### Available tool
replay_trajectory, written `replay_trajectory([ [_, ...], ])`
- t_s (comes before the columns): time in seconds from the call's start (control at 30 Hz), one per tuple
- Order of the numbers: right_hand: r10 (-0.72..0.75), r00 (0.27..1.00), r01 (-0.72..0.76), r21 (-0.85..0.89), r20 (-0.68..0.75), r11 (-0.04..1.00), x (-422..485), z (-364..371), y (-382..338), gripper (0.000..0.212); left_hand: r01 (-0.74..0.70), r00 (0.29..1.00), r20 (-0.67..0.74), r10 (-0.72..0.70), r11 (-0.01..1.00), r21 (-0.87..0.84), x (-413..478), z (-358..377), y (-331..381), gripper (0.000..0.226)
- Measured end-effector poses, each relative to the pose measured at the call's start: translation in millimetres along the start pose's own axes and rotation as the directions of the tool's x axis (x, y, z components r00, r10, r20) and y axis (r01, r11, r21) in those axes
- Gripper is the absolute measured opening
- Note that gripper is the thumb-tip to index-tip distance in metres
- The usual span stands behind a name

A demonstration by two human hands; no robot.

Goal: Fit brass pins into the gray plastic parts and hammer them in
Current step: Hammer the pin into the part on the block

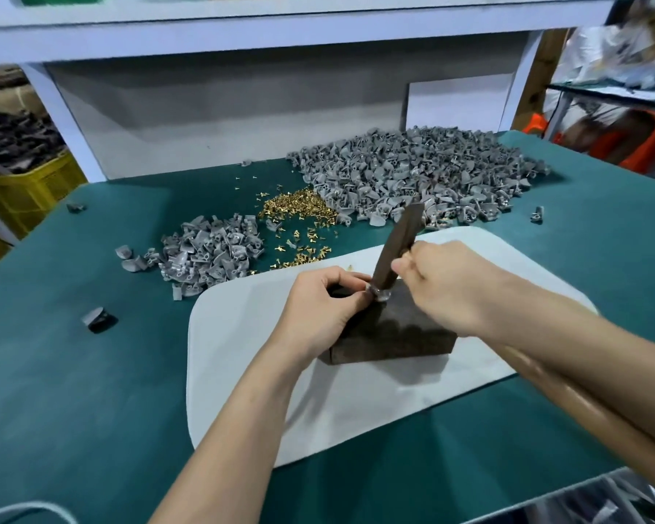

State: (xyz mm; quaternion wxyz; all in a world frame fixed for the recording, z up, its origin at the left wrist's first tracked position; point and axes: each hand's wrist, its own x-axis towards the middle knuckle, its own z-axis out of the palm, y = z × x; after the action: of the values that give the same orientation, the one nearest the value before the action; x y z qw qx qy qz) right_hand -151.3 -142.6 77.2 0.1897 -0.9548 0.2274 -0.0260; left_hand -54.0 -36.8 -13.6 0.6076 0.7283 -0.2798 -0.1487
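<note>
1. Dark block [401, 334] sits on the white mat [242, 372] near the middle, apparently as an anvil. The gray part [379, 295] rests at its far top edge.
2. Left hand [318, 308] pinches that part with curled fingers, likely to steady it.
3. Right hand [443, 281] is clenched round a tilted dark bar [397, 243], its lower end on the part, probably the striker.
4. Brass pins [299, 209] lie beyond the mat, between a small gray pile [208, 251] on the left and a large pile [412, 172] on the right, probably to keep them within reach.
</note>
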Motion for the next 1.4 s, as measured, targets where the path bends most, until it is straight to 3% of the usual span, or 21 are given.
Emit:
replay_trajectory([
  [0.27, 0.01, 1.0, -0.008, -0.071, 0.02, 0.997, 1, -3, -2, 0.04, -0.026, 0.998, -0.048, 0.03, 0.997, 0.075, -1, 4, 0, 0.02],
  [0.43, 0.014, 1.0, -0.014, -0.023, 0.017, 1.0, 1, -5, -3, 0.04, -0.048, 0.998, -0.035, 0.052, 0.994, 0.097, -2, 2, 0, 0.019],
  [0.8, -0.078, 0.997, 0.079, -0.043, 0.019, 0.996, 10, 0, -5, 0.037, -0.022, 0.999, -0.046, 0.025, 0.998, 0.061, 1, 4, -6, 0.026],
  [0.87, -0.092, 0.995, 0.097, 0.154, -0.04, 0.983, 17, -3, 4, 0.039, -0.024, 0.998, -0.054, 0.027, 0.998, 0.063, 1, 5, -6, 0.025],
  [0.93, -0.011, 0.997, 0.043, 0.419, -0.079, 0.907, 34, -8, 17, 0.037, -0.029, 0.997, -0.066, 0.033, 0.998, 0.058, 0, 6, -5, 0.02],
  [1.0, 0.089, 0.995, -0.103, 0.562, 0.053, 0.821, 49, -7, 30, 0.036, -0.009, 0.997, -0.074, 0.014, 0.998, 0.056, 0, 7, -4, 0.01],
  [1.07, 0.157, 0.968, -0.242, 0.57, 0.195, 0.785, 58, 6, 47, 0.036, 0.022, 0.998, -0.061, -0.019, 0.999, 0.037, -1, 7, -4, 0.009],
  [1.2, 0.166, 0.927, -0.368, 0.736, 0.335, 0.569, 63, 28, 78, 0.034, 0.031, 0.999, -0.044, -0.03, 0.999, 0.029, 2, 6, -5, 0.013],
  [1.37, 0.262, 0.935, -0.355, 0.591, 0.24, 0.725, 67, 38, 94, 0.038, 0.007, 0.999, -0.036, -0.004, 0.998, 0.059, 0, 6, -4, 0.016],
  [1.4, 0.263, 0.94, -0.338, 0.502, 0.216, 0.796, 67, 38, 94, 0.04, -0.011, 0.999, -0.034, 0.013, 0.997, 0.076, 0, 6, -4, 0.018],
])
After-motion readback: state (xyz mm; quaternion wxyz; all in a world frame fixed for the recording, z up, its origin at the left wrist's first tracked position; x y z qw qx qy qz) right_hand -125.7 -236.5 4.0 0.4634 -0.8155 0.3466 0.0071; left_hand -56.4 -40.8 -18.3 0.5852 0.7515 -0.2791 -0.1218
